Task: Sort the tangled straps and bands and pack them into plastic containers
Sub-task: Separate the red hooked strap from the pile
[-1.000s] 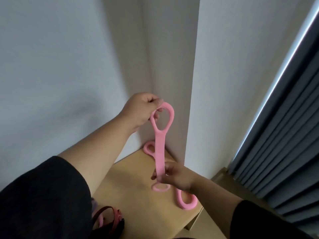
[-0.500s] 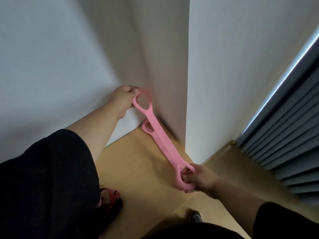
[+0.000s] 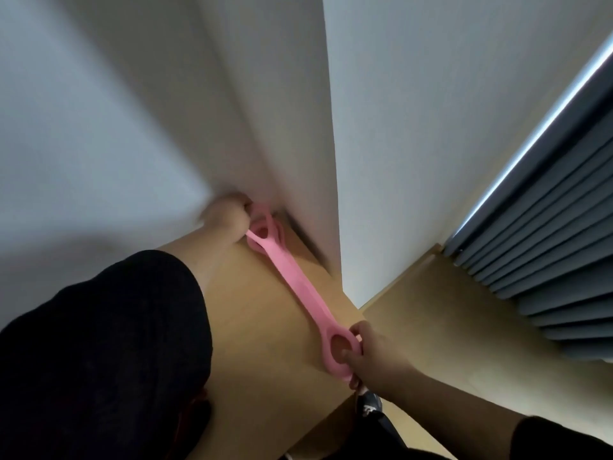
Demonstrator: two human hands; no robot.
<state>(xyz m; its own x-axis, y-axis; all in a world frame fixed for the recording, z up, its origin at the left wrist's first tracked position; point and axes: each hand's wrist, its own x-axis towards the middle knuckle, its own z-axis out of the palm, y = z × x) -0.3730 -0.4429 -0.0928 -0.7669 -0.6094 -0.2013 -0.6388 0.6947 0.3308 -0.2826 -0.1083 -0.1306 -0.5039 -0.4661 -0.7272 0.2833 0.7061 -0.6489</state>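
Head view: my left grip (image 3: pixel 229 212) and right grip (image 3: pixel 371 355) clamped a pink band (image 3: pixel 295 287) over the wooden worktop (image 3: pixel 262 327), white walls (image 3: pixel 414 127) close.

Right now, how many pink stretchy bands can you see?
2. One pink band is held stretched between both hands over the table; a second band peeks out beneath its far end. More may be hidden.

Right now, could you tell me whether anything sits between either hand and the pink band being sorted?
Nothing visible does. The left hand already grips the pink band at its far loop by the wall corner, and the right hand grips its near loop. A second pink band lies under the far end. No plastic container is in view.
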